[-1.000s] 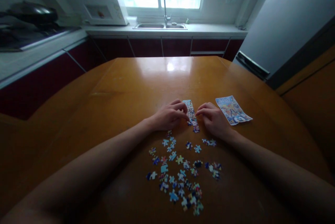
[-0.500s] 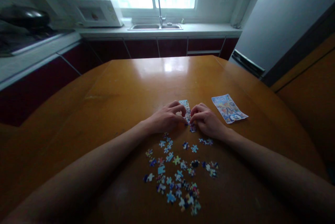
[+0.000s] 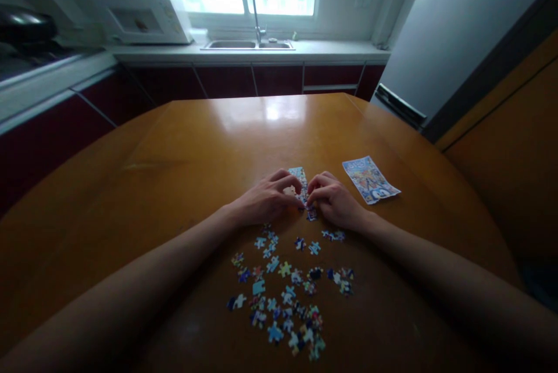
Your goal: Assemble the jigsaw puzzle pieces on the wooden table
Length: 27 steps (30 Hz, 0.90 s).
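A narrow strip of joined jigsaw puzzle (image 3: 297,172) lies on the table between my hands, its middle partly covered by fingers. My left hand (image 3: 265,200) comes at it from the left, thumb and fingers curled in a pinch at a small dark puzzle piece on the strip's near end. From the other side, my right hand (image 3: 335,203) pinches at the same end, beside a purplish puzzle piece (image 3: 311,214). The fingertips of both hands nearly meet. Closer to me, many loose puzzle pieces (image 3: 275,333) are scattered between my forearms.
A printed picture sheet (image 3: 370,180) lies to the right of my right hand. The wooden table (image 3: 196,146) has rounded sides. Beyond it are a counter with a sink (image 3: 231,45), a microwave (image 3: 139,18) and, at the right, a fridge (image 3: 457,24).
The view has shifted slightly, so everything sits a little further left in the picture. Both hands keep nearly the same pose at the strip's near end.
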### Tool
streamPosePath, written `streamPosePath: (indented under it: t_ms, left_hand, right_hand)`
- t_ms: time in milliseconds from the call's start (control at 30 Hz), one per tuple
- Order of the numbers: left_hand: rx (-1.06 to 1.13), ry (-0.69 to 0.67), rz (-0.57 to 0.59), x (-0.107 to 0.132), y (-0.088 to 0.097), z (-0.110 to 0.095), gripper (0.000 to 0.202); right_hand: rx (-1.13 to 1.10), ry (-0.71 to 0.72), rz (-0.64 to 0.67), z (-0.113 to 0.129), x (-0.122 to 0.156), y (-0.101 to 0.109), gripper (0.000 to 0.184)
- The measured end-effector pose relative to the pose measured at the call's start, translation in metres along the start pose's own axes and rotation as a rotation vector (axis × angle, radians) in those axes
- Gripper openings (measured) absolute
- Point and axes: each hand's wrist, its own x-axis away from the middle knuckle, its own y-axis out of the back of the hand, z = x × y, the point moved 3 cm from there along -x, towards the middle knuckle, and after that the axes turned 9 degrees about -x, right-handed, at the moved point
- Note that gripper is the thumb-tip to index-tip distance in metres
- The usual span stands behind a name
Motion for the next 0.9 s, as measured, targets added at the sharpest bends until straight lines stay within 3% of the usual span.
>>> streamPosePath:
  t_ms: [567,800,900]
  left_hand:
    - [-0.101,-0.060,0.014,-0.0018,-0.0002,0.0005,0.039]
    - [-0.076,0.052,-0.123,-0.0011,0.0015,0.0042,0.038]
    - [-0.099,0.106,-0.154,0.0008,0.0030,0.0090,0.034]
  right_hand:
    - [0.013,-0.011,0.023,-0.0056,-0.0054,-0.0017,0.032]
    - [0.009,0.005,0.011,-0.0027,-0.0048,-0.0017,0.031]
    - [0.015,-0.001,-0.075,-0.0013,-0.0043,0.0012,0.032]
